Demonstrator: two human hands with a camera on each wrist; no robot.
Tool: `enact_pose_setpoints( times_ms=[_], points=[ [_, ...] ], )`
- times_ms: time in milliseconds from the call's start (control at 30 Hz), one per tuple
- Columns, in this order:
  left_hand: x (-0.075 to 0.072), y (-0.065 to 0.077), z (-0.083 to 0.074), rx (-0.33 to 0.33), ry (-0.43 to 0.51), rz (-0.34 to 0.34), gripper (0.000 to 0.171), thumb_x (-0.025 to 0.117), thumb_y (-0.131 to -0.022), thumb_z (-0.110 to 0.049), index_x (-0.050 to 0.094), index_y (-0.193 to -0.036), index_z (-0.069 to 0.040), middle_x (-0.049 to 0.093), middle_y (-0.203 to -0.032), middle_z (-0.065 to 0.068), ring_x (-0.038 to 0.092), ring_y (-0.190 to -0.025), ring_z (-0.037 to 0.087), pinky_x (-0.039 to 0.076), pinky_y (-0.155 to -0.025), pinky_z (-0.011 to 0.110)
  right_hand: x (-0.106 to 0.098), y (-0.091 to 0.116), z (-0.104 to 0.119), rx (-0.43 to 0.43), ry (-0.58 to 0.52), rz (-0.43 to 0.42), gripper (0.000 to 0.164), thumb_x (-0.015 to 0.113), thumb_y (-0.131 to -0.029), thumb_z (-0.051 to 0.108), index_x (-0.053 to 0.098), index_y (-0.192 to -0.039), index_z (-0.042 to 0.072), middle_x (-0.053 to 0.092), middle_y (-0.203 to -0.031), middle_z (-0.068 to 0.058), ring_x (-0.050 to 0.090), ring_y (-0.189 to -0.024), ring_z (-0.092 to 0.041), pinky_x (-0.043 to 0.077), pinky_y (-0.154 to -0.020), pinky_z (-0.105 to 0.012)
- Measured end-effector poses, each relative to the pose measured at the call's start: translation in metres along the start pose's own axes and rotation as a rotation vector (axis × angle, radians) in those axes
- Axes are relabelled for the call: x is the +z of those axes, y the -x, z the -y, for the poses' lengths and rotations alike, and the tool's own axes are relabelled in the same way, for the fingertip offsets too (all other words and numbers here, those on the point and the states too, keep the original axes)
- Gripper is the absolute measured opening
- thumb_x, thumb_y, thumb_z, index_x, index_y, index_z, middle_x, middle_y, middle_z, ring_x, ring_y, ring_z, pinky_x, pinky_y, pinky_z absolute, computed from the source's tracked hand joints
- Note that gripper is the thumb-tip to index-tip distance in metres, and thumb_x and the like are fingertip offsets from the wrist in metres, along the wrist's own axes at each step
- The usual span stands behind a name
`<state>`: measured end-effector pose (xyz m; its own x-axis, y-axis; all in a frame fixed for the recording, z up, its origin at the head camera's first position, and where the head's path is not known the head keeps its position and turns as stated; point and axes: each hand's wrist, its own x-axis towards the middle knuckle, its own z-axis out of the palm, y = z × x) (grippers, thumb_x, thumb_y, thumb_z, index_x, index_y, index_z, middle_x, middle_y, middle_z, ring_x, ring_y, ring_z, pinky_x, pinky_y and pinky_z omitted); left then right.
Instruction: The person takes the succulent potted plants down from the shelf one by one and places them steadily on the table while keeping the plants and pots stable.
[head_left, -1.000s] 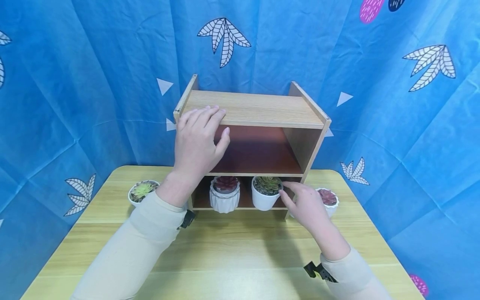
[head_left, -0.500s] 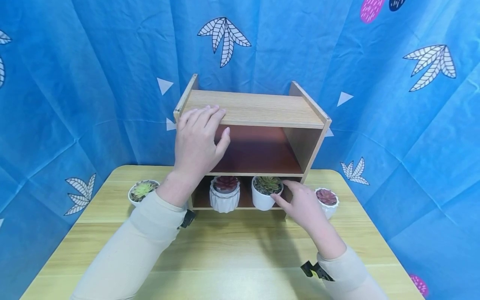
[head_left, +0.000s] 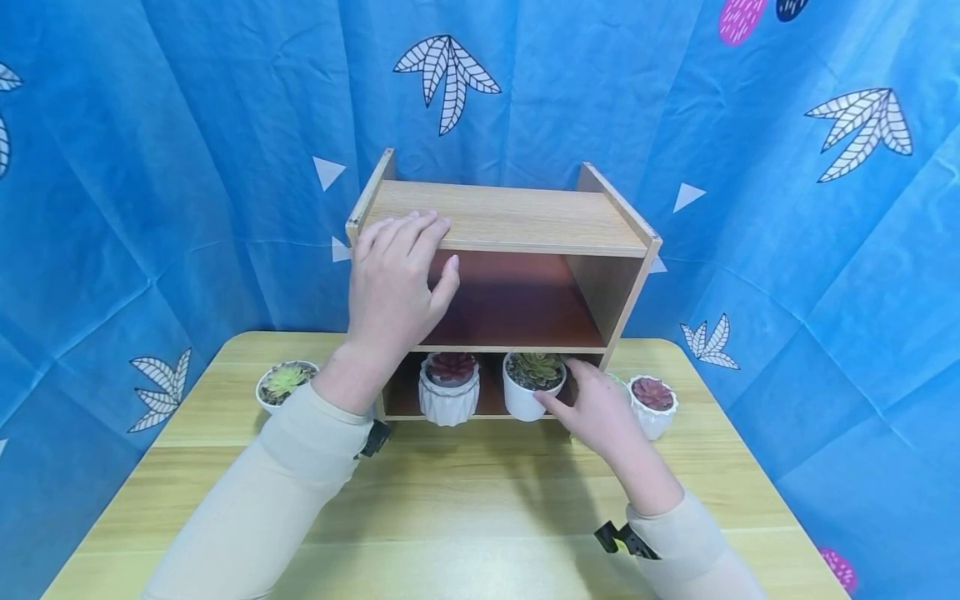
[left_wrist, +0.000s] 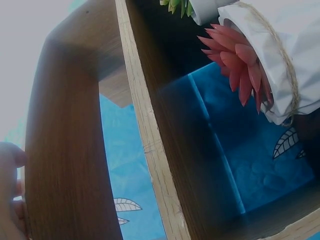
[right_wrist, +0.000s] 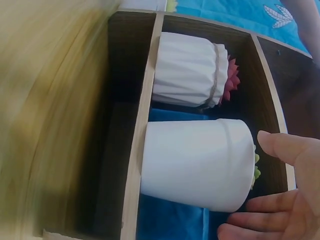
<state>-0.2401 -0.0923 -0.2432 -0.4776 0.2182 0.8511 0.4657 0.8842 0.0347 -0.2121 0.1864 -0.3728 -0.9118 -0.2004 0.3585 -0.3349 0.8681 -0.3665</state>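
My left hand [head_left: 393,279] rests on the front left of the top board of a wooden shelf unit [head_left: 510,218], fingers extended over its edge. On the lower shelf stand two potted succulents. The smooth white pot with a green succulent [head_left: 525,402] is on the right. My right hand [head_left: 603,408] is beside it, thumb in front of the pot and fingers at its right side. In the right wrist view the fingers are spread near the rim of this pot [right_wrist: 195,162]; contact is hard to tell. A ribbed white pot with a dark red succulent [head_left: 450,398] stands left of it.
On the table [head_left: 480,517], a green succulent in a white pot [head_left: 285,382] stands left of the unit. At right is a white pot with a red succulent [head_left: 652,400], with another pot partly hidden behind my right hand. A blue patterned cloth [head_left: 247,167] hangs behind.
My right hand has shifted slightly left, its thumb moving from the right edge of the smooth pot across its front. The left hand and the pots stay in place.
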Motion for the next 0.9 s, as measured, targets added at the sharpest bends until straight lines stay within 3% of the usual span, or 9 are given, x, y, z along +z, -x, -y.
enact_pose_setpoints(
  times_ms=[900],
  points=[
    [0.000, 0.000, -0.001, -0.006, 0.002, 0.003, 0.044, 0.059, -0.095, -0.033, 0.065, -0.133, -0.010, 0.063, -0.135, 0.009, 0.054, -0.129, 0.028, 0.032, -0.112, 0.045, 0.014, -0.002, -0.001, 0.088, -0.080, 0.078, 0.075, 0.073, -0.085, 0.051, 0.053, -0.133, -0.004, 0.064, -0.121, -0.023, 0.063, -0.110, -0.042, 0.051, -0.092, -0.055]
  ],
)
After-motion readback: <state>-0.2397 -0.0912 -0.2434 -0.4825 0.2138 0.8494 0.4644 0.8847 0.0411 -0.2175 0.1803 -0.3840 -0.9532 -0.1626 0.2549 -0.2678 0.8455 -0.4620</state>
